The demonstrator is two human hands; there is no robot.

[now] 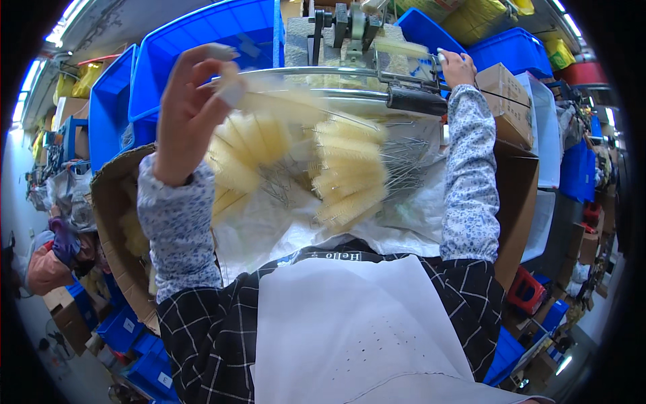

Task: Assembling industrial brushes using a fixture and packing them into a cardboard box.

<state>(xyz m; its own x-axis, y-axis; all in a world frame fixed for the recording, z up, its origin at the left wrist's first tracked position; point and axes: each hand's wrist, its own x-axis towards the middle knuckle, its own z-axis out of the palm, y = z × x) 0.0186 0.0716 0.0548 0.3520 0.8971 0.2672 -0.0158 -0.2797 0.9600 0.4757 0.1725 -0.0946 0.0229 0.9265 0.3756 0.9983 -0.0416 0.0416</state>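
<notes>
My left hand (192, 101) is raised and closed on a pale yellow bottle brush (269, 104), which blurs as it stretches to the right. Below it lies a heap of yellow bristle brushes with wire stems (343, 168) on a white sheet (282, 229). At the upper right, my right hand (457, 66) grips a small part by the black handle (417, 101) of a metal machine (350, 30). A shiny curved metal rail (303, 73) runs between the hands.
A large blue bin (202, 47) stands behind my left hand, with more blue bins (511, 50) at the upper right. Cardboard boxes sit to the right (508, 101) and left (114, 195). A white apron (350, 323) covers my lap.
</notes>
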